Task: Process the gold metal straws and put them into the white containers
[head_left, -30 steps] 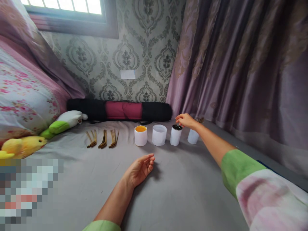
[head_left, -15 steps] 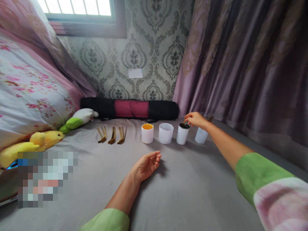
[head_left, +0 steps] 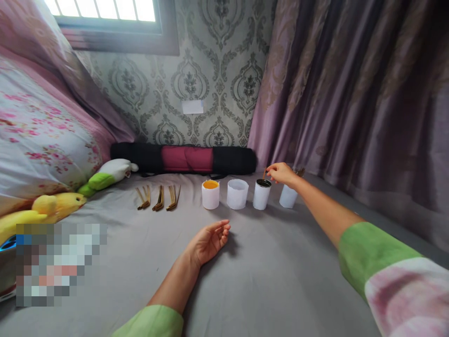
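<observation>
My right hand (head_left: 283,174) is pinched around a thin brown stick (head_left: 264,172), whose lower end goes into a white-wrapped cup (head_left: 261,197) with dark contents. Behind my right wrist, partly covered, stands another pale cup (head_left: 288,198) with several brown sticks showing at its top. To the left are a wide white cup (head_left: 237,196) and a white cup (head_left: 210,198) with yellow-orange inside the rim. My left hand (head_left: 210,241) rests on the grey sheet in front of them, palm turned sideways, fingers loosely curled and holding nothing.
Three bundles of bent brown sticks (head_left: 158,199) lie left of the cups. A long black and maroon bag (head_left: 185,159) lies along the wall. Plush toys (head_left: 59,206) and a blurred-out patch (head_left: 63,267) are at the left, curtains (head_left: 333,93) at the right.
The whole view has shifted slightly, so things sit a little further left. The stick in my right hand looks a bit more exposed above the dark cup. My left hand stays in place.
</observation>
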A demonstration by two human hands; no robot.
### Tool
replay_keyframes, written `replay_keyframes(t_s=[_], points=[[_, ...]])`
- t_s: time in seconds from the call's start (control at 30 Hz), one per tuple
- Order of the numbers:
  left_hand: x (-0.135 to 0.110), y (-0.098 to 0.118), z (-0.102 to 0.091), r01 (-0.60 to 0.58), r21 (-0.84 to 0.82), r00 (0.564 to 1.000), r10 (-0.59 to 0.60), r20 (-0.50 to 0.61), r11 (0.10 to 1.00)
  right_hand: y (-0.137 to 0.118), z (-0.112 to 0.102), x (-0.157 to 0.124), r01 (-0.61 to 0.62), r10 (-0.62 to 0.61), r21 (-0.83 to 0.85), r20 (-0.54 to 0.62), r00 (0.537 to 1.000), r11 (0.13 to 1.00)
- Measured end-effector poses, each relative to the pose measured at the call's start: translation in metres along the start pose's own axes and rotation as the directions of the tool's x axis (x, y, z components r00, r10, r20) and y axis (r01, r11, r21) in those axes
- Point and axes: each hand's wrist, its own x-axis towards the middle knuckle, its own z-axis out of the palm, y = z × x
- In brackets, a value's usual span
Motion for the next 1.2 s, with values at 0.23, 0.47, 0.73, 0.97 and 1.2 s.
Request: replay_keyframes(t_s=[0.23,0.47,0.73,0.97,1.2], points=[[-0.001,0.000,0.001,0.006,0.005,1.000,-0.006,-0.010,1.000,-0.009,-0.002,-0.008,0.012,-0.012,-0.009,-0.073,0.997,1.000],[0.000,0.000,0.000,0.011,0.000,1.000,-0.011,0.000,1.000,-0.021,0.000,-0.026,0.019,-0.008,0.056,-0.194,0.981,0.998],[0.001,0.000,-0.002,0.021,-0.019,0.999,-0.021,0.039,1.000,-0.023,0.014,-0.058,0.032,0.007,0.284,-0.136,0.991,0.958],[0.001,0.001,-0.002,0.027,-0.026,0.999,-0.027,0.024,0.999,-0.021,0.031,-0.090,-0.007,0.020,0.365,-0.032,0.999,0.931],[0.002,0.001,-0.002,0.023,-0.026,0.999,-0.022,0.029,0.999,-0.014,0.076,-0.117,-0.139,0.105,0.425,0.104,0.989,0.894]])
